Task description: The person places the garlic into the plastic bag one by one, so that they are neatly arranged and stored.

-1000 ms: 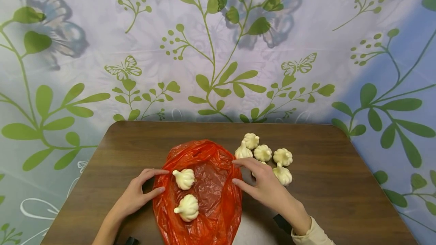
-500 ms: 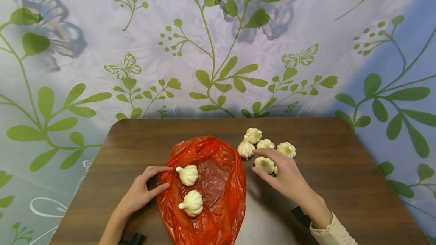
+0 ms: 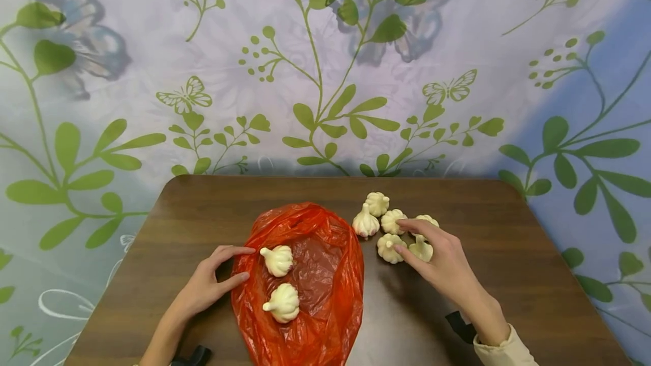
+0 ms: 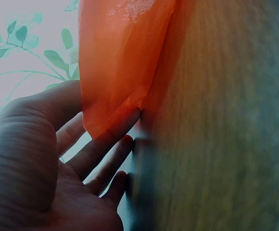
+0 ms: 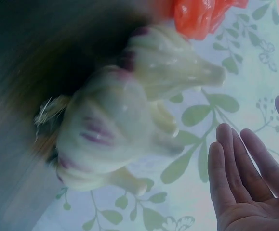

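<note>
An orange-red plastic bag [image 3: 244,309] lies with its mouth wide, and two garlic bulbs [image 3: 278,261] show inside it. My left hand [image 3: 205,278] touches the bag's left edge with thumb and forefinger spread apart. In the left wrist view, extended fingers [image 4: 98,147] lie against the thin plastic. Over the loose garlic to the right of the bag hovers my right hand [image 3: 442,253], fingers extended, thumb tip right at the nearest garlic bulb [image 3: 390,248]. The right wrist view shows that palm with a gap between it and a purple-streaked garlic bulb [image 5: 105,127].
Several more garlic bulbs [image 3: 365,221] cluster just beyond the bag's right side, a couple partly hidden by the right hand. The brown wooden table [image 3: 488,219] ends at a backdrop [image 3: 325,72] printed with leaves and butterflies.
My right hand has left the bag's right edge and moved right, over the garlic bulbs. The left hand stays at the bag's left edge.
</note>
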Tool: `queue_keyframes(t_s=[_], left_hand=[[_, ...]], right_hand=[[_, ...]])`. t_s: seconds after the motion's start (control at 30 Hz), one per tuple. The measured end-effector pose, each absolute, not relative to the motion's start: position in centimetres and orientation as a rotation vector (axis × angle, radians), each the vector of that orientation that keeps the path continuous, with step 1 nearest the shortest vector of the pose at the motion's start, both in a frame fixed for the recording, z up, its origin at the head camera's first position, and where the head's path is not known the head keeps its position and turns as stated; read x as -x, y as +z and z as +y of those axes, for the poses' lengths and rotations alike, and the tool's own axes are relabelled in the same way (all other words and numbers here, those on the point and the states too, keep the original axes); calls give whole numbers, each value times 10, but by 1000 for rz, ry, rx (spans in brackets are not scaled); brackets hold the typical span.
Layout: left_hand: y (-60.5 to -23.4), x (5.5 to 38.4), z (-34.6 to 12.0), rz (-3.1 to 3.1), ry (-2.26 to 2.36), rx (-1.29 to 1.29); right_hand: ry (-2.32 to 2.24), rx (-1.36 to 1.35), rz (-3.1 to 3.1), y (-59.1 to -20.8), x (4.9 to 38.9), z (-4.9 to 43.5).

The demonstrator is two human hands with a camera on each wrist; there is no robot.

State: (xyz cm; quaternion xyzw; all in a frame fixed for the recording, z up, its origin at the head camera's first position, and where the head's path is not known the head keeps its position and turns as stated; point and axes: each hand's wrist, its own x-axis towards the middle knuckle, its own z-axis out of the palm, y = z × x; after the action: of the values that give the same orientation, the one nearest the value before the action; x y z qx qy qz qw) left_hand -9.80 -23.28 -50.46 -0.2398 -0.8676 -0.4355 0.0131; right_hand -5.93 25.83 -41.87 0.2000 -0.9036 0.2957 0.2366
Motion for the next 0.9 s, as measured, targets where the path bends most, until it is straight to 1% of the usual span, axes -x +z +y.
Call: queue_keyframes(t_s=[0.4, 0.9], left_hand=[[-500, 99, -232, -2714, -1410, 736], [-504, 102, -234, -2751, -1378, 710]], right_hand=[[741, -472, -2451, -418, 65, 286], [814, -310, -2497, -425, 73, 314]])
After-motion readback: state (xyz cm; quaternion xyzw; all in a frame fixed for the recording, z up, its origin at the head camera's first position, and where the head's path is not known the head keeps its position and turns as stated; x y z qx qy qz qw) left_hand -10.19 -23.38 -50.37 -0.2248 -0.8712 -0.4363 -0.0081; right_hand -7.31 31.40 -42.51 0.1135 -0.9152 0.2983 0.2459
